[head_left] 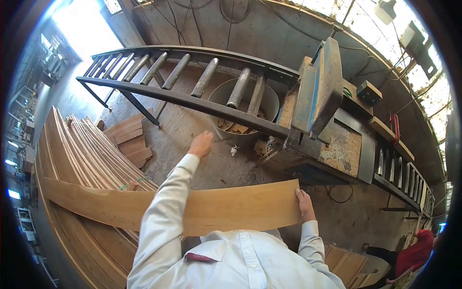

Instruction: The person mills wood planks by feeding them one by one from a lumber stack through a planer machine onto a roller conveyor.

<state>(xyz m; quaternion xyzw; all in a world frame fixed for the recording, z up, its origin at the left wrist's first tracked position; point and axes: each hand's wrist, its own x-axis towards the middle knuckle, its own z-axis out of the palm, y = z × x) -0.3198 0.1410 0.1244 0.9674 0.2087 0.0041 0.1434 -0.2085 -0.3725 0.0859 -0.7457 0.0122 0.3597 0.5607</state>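
A long, wide wooden board (240, 207) lies across in front of my body, its left part over the stacked planks. My right hand (304, 204) grips its right end, thumb on the upper face and the other fingers out of sight. Reaching out beyond the board, my left hand (202, 144) is above the floor, apart from the board. Its fingers are small and blurred, and I can make out nothing in them. A large round bin (272, 103) with wood scraps in it stands ahead of this hand, partly under the roller conveyor (192, 98).
Long planks (91, 144) are stacked at left, beside shorter boards (134, 144) on the floor. A saw-like machine (327, 86) with a dusty table (341, 154) stands right of the conveyor. More rollers (399, 173) continue beyond it. A person in red (414, 255) is at lower right.
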